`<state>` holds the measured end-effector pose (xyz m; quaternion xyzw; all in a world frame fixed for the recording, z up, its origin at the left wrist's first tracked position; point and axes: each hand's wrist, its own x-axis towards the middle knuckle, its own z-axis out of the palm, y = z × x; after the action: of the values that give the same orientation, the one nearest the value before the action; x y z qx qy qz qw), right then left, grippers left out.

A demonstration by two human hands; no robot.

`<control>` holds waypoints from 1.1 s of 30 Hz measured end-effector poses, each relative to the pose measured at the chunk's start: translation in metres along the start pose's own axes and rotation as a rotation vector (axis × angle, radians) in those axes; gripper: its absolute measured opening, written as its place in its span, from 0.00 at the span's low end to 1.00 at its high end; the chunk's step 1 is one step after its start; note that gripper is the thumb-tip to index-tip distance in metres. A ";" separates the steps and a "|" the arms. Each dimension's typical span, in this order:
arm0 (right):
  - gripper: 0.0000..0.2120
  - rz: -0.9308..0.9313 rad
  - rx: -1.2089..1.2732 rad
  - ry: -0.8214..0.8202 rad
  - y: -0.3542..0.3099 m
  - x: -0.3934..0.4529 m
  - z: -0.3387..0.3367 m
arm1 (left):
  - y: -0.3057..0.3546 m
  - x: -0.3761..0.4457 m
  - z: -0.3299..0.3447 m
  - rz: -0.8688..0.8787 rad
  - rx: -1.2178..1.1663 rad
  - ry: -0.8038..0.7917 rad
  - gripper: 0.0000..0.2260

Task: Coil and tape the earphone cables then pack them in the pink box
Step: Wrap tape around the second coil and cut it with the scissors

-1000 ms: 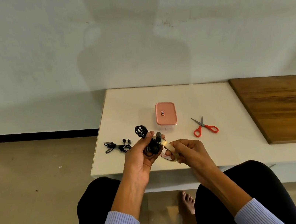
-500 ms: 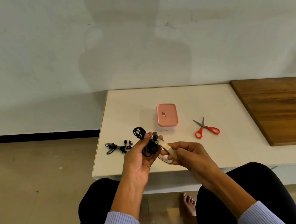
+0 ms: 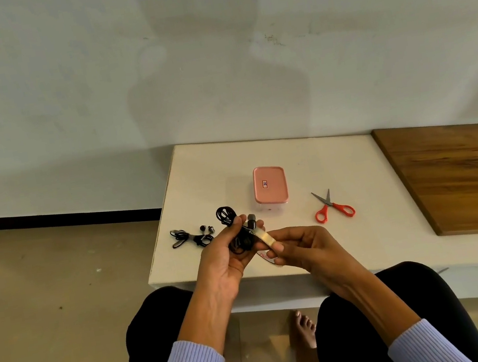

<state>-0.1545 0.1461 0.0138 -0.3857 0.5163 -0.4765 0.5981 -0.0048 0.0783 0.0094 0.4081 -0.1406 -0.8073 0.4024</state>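
The left hand (image 3: 225, 258) grips a coiled black earphone cable (image 3: 240, 237); the right hand (image 3: 301, 249) pinches a clear tape strip (image 3: 264, 238) stretched to it. Farther left on the white table (image 3: 353, 162) lies another black earphone bundle (image 3: 190, 237). Beyond sit the closed pink rectangular plastic box (image 3: 270, 187) and, right, red-handled scissors (image 3: 331, 207).

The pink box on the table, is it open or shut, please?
Shut: the pink box has its lid seated flat on top.
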 end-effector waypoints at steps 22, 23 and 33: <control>0.11 0.015 -0.032 0.278 0.002 -0.001 0.004 | -0.013 -0.030 0.007 0.188 0.569 -0.088 0.07; 0.11 0.010 -0.037 0.275 0.003 -0.001 0.004 | -0.013 -0.029 0.008 0.190 0.561 -0.082 0.06; 0.14 -0.067 -0.096 0.264 0.003 -0.001 0.006 | -0.014 -0.023 0.007 0.151 0.461 -0.045 0.06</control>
<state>-0.1483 0.1471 0.0123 -0.3649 0.5994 -0.5173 0.4898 -0.0094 0.1043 0.0183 0.4592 -0.3605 -0.7304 0.3546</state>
